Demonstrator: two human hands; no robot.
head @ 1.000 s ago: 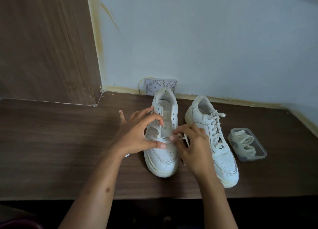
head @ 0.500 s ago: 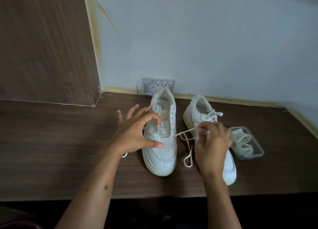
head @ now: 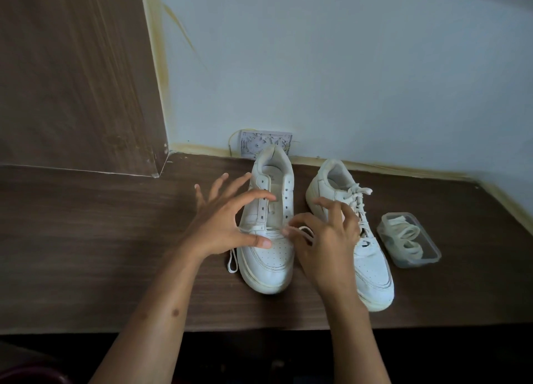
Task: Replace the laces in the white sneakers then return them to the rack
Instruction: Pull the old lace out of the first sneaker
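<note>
Two white sneakers stand toe-toward-me on a dark wooden table (head: 86, 254). The left sneaker (head: 269, 262) has bare eyelets except for a white lace (head: 306, 230) across its lowest row; one lace end (head: 232, 261) trails off its left side. My left hand (head: 225, 225) rests on this shoe with fingers spread, thumb pressing the toe box and index fingertip by the tongue. My right hand (head: 328, 242) pinches the lace at the shoe's right lower eyelets. The right sneaker (head: 373, 265) is fully laced and partly hidden behind my right hand.
A clear plastic container (head: 432, 255) holding pale laces sits right of the laced sneaker. A wall plate (head: 259, 142) is behind the left shoe's heel. A wooden panel (head: 72, 66) rises at the back left. The table's front edge (head: 230, 329) is near me.
My right hand drew the lace out to the right over the laced sneaker, then came back to the left shoe's lower eyelets. My left hand stayed on the shoe.
</note>
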